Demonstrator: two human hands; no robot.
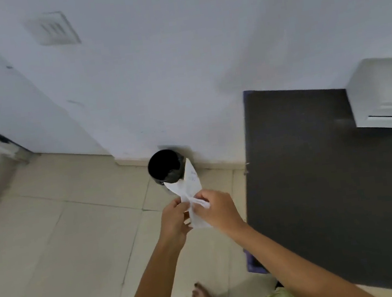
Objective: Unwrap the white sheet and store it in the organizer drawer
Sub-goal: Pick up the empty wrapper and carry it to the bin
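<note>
A crumpled white sheet (191, 185) of paper with faint writing is held in the air in front of me, above the tiled floor. My left hand (175, 220) pinches its lower left part. My right hand (214, 208) pinches the twisted middle from the right. Two pointed flaps of the sheet stick up above my fingers, and a strip hangs down between my hands. The white organizer (383, 94) with a drawer front stands on the dark table at the far right, well away from both hands.
A black round bin (164, 166) stands on the floor by the white wall, just behind the sheet. A dark table (318, 169) fills the right side. Beige floor tiles (64, 242) spread to the left. My bare foot (201, 294) shows below.
</note>
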